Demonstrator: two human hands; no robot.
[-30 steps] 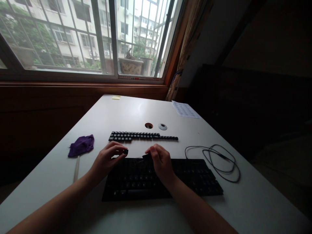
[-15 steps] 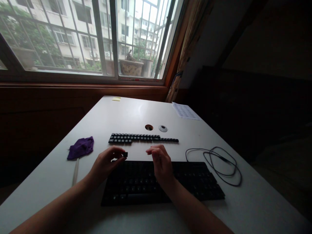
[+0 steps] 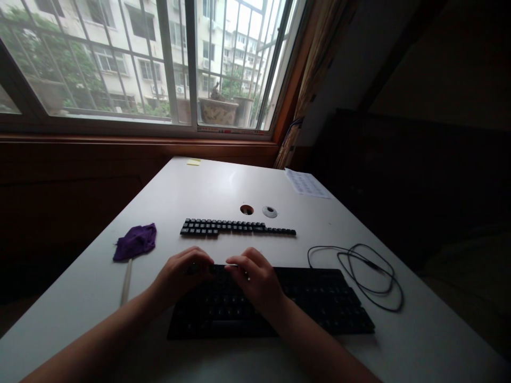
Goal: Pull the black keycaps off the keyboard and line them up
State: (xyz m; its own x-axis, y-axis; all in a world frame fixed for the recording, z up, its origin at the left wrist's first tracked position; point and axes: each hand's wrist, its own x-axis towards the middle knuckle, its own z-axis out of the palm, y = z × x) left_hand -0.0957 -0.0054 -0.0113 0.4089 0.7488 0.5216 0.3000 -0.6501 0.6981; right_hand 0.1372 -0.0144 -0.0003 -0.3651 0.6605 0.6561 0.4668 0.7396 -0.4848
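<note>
Both hands rest on the far left edge of the black keyboard (image 3: 279,303), which lies at 6 o'clock on the white table (image 3: 223,181). The left hand (image 3: 179,274) curls its fingers narrowly over the top-left keys; whether it pinches a keycap cannot be told. The right hand (image 3: 255,279) lies beside it, fingers bent down onto the keys, grip unclear. Rows of loose keycaps (image 3: 235,227) sit at 12 o'clock of the hands, a purple cloth (image 3: 134,241) at 10 o'clock, a coiled cable (image 3: 359,271) at 3 o'clock.

White worktop (image 3: 223,183) catching soft daylight, wide barred window (image 3: 159,58) ahead, pale apartment blocks and trees outside, planter (image 3: 219,110) on the outer ledge, brown wooden sill below, curtain (image 3: 315,69) at right, deep shadow beyond.
</note>
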